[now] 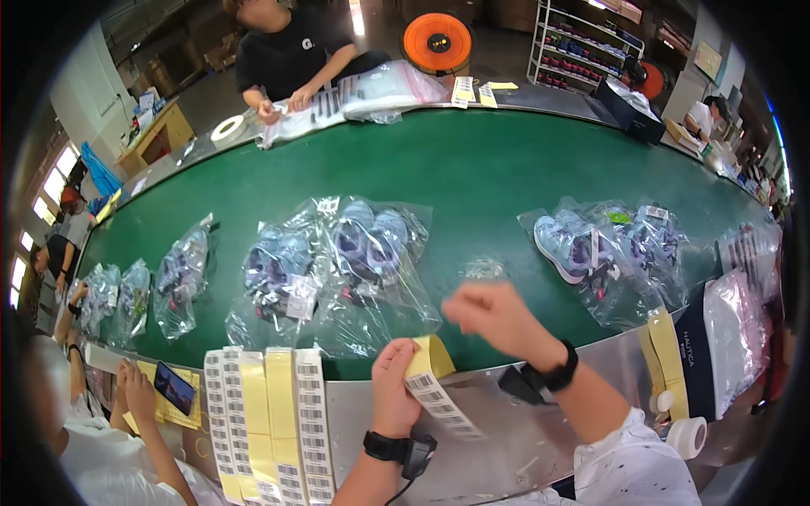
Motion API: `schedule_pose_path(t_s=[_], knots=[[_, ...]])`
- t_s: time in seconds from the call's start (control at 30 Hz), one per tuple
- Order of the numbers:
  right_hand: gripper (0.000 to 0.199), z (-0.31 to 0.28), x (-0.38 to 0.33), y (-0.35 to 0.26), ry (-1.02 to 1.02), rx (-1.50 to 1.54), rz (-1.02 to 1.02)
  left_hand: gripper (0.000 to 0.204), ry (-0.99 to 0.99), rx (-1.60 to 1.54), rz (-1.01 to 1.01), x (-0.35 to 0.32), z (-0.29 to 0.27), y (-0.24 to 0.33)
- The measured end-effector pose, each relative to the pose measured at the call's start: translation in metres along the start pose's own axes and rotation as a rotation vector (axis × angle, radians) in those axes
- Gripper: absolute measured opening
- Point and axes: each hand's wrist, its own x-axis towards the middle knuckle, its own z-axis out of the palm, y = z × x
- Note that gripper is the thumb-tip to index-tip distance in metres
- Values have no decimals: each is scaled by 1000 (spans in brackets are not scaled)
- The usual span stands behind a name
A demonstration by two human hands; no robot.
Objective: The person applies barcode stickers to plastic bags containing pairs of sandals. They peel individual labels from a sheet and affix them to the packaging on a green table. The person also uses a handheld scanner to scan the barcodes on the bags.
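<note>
One view only, head camera. Left hand [395,388] sits low at the steel edge of the belt, thumb and fingers pinched on a barcode label strip [432,390]; strip's yellow backing curls up by the fingertips, printed end trails down and to the right over the steel table edge [506,438]. Long axis of the strip runs diagonal, upper-left to lower-right. Right hand [494,314] hovers above and to the right of the strip, fingers curled loosely toward the left; blurred, so cannot tell if the fingertips pinch a peeled label or nothing. Right hand is close to the strip's upper end but not touching it.

Bagged shoes [337,270], bluish-purple pair in clear plastic, lie on the green conveyor belt [472,169] just beyond both hands, slightly left of the right hand. Second bagged pair [607,249] further right, well apart. More bags down the left end. Several label strips [266,413] lie side by side left of the left hand. Tape roll [685,436] at lower right. Black watch on right wrist, wrist-worn scanner with cable on left. Co-worker in black shirt [287,59] across the belt handles bags; another person's hands with a phone [173,386] at lower left.
</note>
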Motion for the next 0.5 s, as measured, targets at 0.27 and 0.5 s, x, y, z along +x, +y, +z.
schedule_pose_path(t_s=[0.27,0.5], knots=[[18,3,-87,24,-8,32,277,22,-124,321,-40,-9,25,-18],[12,-4,-91,26,64,160,316,26,-253,484,-80,-12,20,-29]])
